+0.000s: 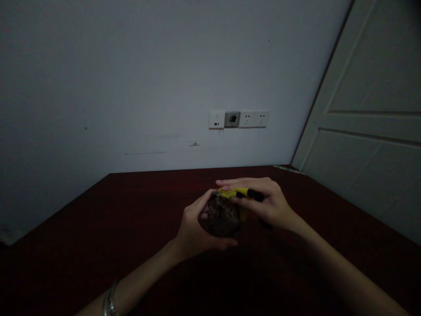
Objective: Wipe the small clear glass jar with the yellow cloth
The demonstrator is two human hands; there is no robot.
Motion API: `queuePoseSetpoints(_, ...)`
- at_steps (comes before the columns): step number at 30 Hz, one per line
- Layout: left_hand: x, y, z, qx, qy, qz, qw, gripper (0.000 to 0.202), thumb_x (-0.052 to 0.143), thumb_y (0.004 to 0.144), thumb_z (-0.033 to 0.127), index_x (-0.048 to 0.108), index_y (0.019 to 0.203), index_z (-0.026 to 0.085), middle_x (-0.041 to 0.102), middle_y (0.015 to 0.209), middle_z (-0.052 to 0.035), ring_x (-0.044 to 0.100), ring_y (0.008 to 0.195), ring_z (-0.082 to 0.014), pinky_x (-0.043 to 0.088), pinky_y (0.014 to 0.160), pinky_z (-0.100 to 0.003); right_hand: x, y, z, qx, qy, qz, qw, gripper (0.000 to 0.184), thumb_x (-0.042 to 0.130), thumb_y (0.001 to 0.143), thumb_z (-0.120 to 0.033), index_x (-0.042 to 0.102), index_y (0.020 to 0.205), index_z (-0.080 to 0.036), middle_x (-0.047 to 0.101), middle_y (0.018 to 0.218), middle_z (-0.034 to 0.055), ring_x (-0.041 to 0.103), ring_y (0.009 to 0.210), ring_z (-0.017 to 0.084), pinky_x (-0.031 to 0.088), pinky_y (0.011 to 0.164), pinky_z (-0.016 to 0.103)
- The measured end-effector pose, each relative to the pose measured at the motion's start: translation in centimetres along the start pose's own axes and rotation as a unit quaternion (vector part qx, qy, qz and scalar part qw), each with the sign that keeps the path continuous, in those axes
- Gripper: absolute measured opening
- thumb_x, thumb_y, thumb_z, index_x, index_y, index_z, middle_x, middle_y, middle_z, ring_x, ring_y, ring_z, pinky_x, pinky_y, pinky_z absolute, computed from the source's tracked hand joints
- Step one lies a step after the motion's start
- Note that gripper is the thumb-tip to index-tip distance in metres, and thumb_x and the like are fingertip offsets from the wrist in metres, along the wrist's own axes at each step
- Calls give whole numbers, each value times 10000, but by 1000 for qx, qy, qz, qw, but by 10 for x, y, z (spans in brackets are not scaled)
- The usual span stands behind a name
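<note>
My left hand [199, 228] curves around a dark brown, shiny, rounded object [224, 217], thumb below it and fingers at its far left side. The object looks like glass or clear wrapping; poor light hides its exact kind. In my right hand [271, 204] is a soft yellow and black cloth [235, 192], pinched between thumb and fingers. The cloth lies against the upper right of the rounded object, and more of its yellow and black hangs below my right hand. Both hands are held close together above the dark red tabletop [158, 197].
A pale wall [148, 79] rises behind the tabletop, with a row of sockets [253, 119] and a grey switch plate [232, 119]. At the right stands a white panelled door [368, 109]. A silvery bracelet [110, 302] circles my left forearm. The scene is dim.
</note>
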State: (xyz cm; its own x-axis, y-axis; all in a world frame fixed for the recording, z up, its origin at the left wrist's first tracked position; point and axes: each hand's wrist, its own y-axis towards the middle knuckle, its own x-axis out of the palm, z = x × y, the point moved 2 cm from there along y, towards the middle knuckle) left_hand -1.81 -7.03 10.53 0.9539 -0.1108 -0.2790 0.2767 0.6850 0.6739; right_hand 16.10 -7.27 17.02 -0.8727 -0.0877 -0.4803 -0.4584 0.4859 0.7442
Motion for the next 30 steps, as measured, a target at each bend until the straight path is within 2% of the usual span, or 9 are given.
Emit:
queuePoseSetpoints(3, 1, 1, 3, -31, -20, 8, 999, 901, 864, 411, 355, 516, 1205, 109, 669, 1087, -149, 669, 923, -279, 587, 770, -367, 4, -2, -2, -19, -5, 0, 1000, 300, 603, 817, -138, 655, 1098, -230, 674, 1141, 56, 615, 1090, 202, 506, 944, 387)
queuePoseSetpoints(6, 4, 2, 2, -66, -31, 18, 997, 865, 854, 439, 318, 516, 1209, 114, 671, 1095, -151, 678, 901, -269, 597, 731, -349, 11, -7, -9, -76, -39, -31, 996, 420, 528, 806, -49, 594, 1189, -207, 624, 1223, 81, 562, 1164, 204, 475, 985, 417)
queuePoseSetpoints(10, 4, 2, 1, -46, -10, 31, 998, 792, 834, 477, 298, 535, 1191, 130, 670, 1110, -137, 666, 952, -269, 582, 789, -363, 15, -10, -15, -133, -68, -80, 985, 526, 479, 767, 10, 531, 1255, -179, 561, 1299, 107, 515, 1216, 207, 436, 1025, 439)
queuePoseSetpoints(12, 3, 1, -1, -18, 7, 30, 999, 823, 842, 461, 312, 529, 1199, 127, 661, 1127, -141, 653, 986, -280, 572, 816, -374, 13, -9, -14, -115, -53, -75, 989, 498, 496, 781, -6, 549, 1240, -191, 573, 1287, 94, 521, 1210, 203, 439, 1024, 431)
queuePoseSetpoints(16, 1, -2, -8, 24, 16, 31, 999, 931, 860, 420, 365, 494, 1239, 117, 637, 1160, -164, 630, 1032, -302, 557, 850, -390, 6, -4, -4, -34, 25, -28, 999, 317, 594, 815, -114, 652, 1109, -217, 655, 1175, 60, 593, 1122, 205, 485, 975, 399)
queuePoseSetpoints(20, 2, -5, -16, 2, -37, 26, 999, 955, 855, 410, 417, 489, 1240, 120, 646, 1134, -163, 646, 994, -297, 565, 832, -383, 7, -3, 8, 57, 97, 32, 993, 203, 625, 817, -193, 701, 1000, -235, 699, 1087, 37, 656, 1014, 208, 543, 880, 376)
queuePoseSetpoints(22, 1, -5, -15, -15, -46, 21, 999, 947, 858, 404, 410, 495, 1231, 127, 655, 1116, -156, 655, 969, -292, 576, 804, -372, 10, -4, 9, 74, 98, 58, 991, 197, 623, 818, -207, 704, 995, -236, 701, 1080, 40, 662, 1002, 214, 544, 876, 380)
queuePoseSetpoints(25, 1, -1, -9, -40, -36, 15, 998, 905, 855, 428, 373, 498, 1224, 131, 664, 1102, -149, 665, 947, -282, 585, 776, -360, 12, -7, 2, 20, 50, 58, 997, 251, 609, 816, -168, 684, 1044, -241, 679, 1130, 44, 633, 1059, 218, 514, 930, 400)
queuePoseSetpoints(30, 1, 3, 1, -24, 10, 6, 1000, 850, 851, 454, 293, 503, 1215, 142, 632, 1181, -140, 619, 1059, -286, 536, 897, -379, 14, -10, -15, -133, -62, -49, 988, 464, 494, 757, -18, 573, 1199, -140, 602, 1243, 131, 534, 1194, 227, 445, 1014, 430)
